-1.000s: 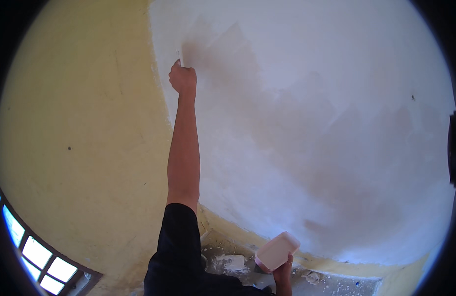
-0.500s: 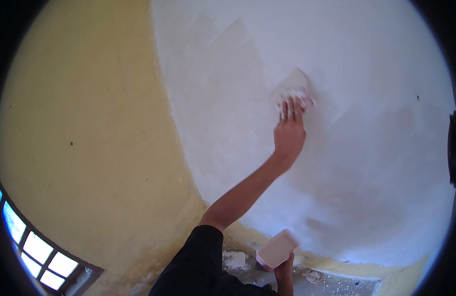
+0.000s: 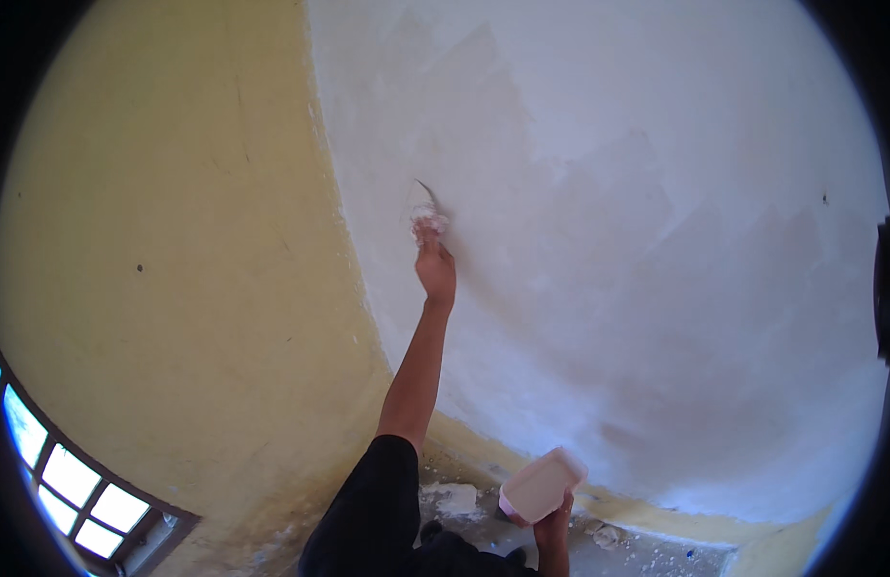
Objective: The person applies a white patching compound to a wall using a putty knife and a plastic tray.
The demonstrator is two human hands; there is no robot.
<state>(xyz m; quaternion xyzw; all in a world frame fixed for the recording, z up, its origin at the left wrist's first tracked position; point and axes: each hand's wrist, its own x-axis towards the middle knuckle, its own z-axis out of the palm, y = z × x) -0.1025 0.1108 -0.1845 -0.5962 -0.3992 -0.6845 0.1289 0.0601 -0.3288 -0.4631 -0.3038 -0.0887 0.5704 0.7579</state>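
Note:
My left hand (image 3: 435, 272) is raised against the wall, its fingers closed round a putty scraper (image 3: 425, 213) smeared with white paste. The scraper's thin blade edge lies on the white-coated wall (image 3: 599, 288), close to the yellow part. Down by my body, my right hand (image 3: 555, 527) grips a pale pink rectangular tub (image 3: 543, 486) by its side, thumb at the rim. The tub is tilted, and a light, smooth surface shows inside it.
A yellow wall (image 3: 195, 192) fills the left, with a paned window (image 3: 79, 490) at lower left. White splatters and lumps (image 3: 452, 498) lie on the grey floor (image 3: 657, 556) below. A dark object (image 3: 885, 288) juts in at the right edge.
My left hand has swept the scraper leftward across the white wall, toward the yellow border. A coated patch with angular edges shows where the hand was. The tub has hardly moved.

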